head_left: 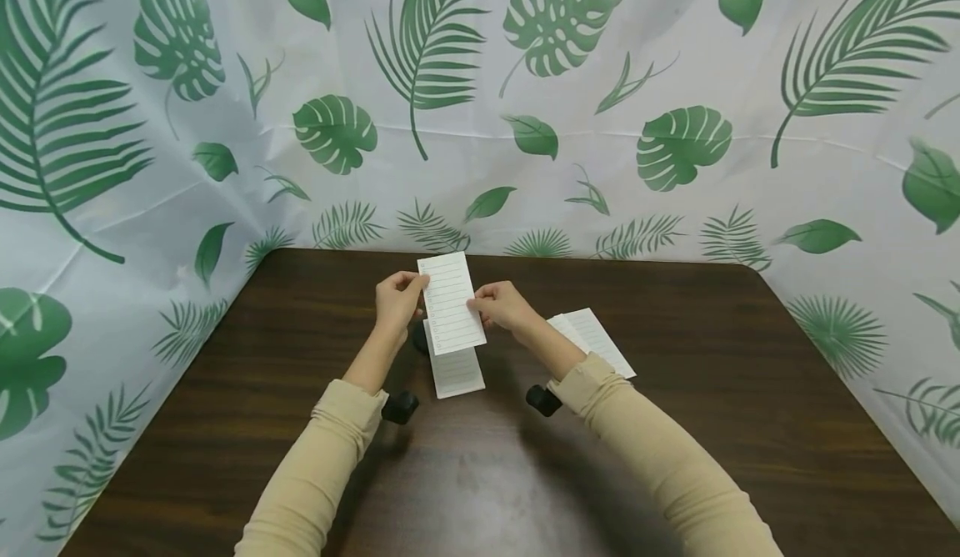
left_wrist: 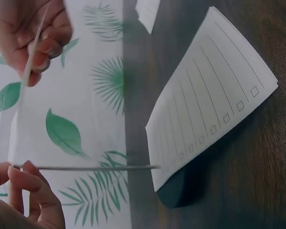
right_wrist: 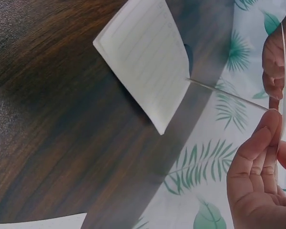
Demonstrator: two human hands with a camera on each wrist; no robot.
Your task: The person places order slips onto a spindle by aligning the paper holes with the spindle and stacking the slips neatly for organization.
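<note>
A lined white paper sheet with small checkboxes (head_left: 453,303) is held up between the two hands. My left hand (head_left: 397,303) pinches its left edge, thumb in front. My right hand (head_left: 510,307) pinches the right edge lower down. Below the sheet stands a similar lined notepad (head_left: 456,372), partly covered by it in the head view. A thin metal rod (left_wrist: 86,168) runs from behind the pad up to the left fingertips in the left wrist view. Beside the pad shows a dark rounded base (left_wrist: 176,191), mostly hidden.
More lined paper slips (head_left: 596,340) lie overlapping on the dark wooden table (head_left: 712,424), beyond the right forearm. A white curtain with green leaves (head_left: 480,165) hangs along the table's back and sides. Black wrist devices (head_left: 400,407) sit by both cuffs.
</note>
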